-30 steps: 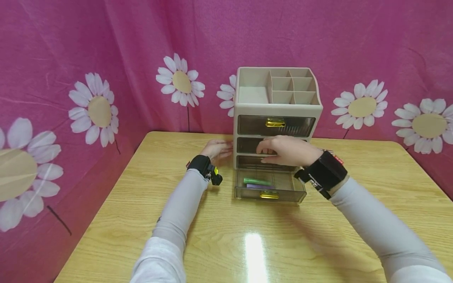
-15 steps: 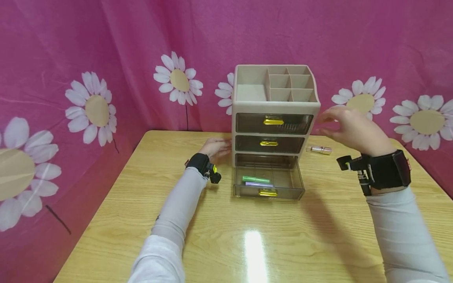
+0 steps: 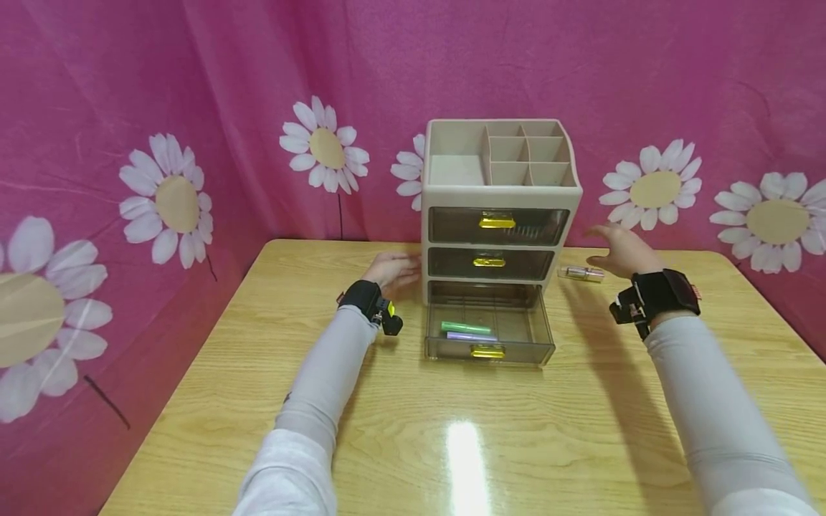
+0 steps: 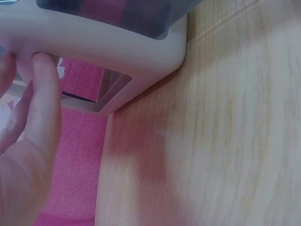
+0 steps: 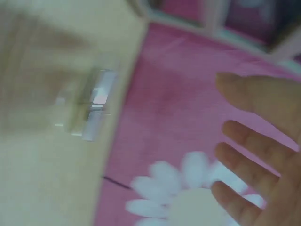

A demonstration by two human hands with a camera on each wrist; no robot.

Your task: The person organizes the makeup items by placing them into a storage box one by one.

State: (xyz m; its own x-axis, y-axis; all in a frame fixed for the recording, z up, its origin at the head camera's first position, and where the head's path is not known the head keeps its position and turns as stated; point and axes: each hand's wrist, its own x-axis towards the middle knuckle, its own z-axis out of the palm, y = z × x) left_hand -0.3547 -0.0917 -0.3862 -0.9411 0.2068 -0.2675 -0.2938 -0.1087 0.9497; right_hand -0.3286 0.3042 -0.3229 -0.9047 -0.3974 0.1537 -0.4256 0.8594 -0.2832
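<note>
A cream desktop organizer (image 3: 503,191) stands at the back of the table, its bottom drawer (image 3: 524,351) pulled out. Inside that drawer lie a green tube (image 3: 466,327) and a purple tube (image 3: 472,337). My left hand (image 3: 392,271) touches the organizer's left side with extended fingers, seen close up in the left wrist view. To the right of the organizer, a lipstick-like tube (image 3: 583,274) with a clear end lies on the table. Near and above it my right hand (image 3: 624,249) hovers, fingers spread and holding nothing; the right wrist view is blurred.
Two upper drawers with gold handles (image 3: 497,221) are closed; something ridged shows faintly through the top one. Divided compartments (image 3: 532,154) form the organizer's top. Behind the wooden table (image 3: 361,430) hangs a pink daisy-print curtain (image 3: 516,57).
My right hand has moved from in front of the drawers out to the right, then down closer to the lipstick-like tube. The left hand stays at the organizer's side.
</note>
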